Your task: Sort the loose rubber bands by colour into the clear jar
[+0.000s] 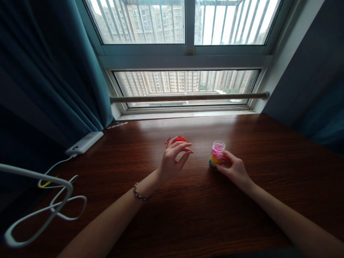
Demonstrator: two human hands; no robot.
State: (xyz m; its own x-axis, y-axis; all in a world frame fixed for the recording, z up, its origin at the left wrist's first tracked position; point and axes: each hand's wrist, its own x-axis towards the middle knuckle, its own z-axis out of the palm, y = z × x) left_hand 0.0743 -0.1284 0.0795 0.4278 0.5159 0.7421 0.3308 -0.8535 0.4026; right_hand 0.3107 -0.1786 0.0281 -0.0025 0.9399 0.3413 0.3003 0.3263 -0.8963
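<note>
My right hand (236, 170) is closed around the side of a small clear jar (218, 146), which stands upright on the wooden table. Inside the jar lie layers of coloured bits: blue at the bottom, yellow in the middle, pink on top. No lid covers its mouth. My left hand (174, 159), with a braided bracelet on the wrist, is held left of the jar. Its thumb and a fingertip come together in a pinch; whatever is between them is too small to make out. Just behind that hand lies a pile of small red pieces (181, 138), partly hidden by the fingers.
A white power bank (84, 142) lies at the table's left edge beside a blue curtain (88, 89). Its white cable (67, 190) loops across the left side. At the back, a metal rail (185, 98) crosses the window above the brown table (172, 218).
</note>
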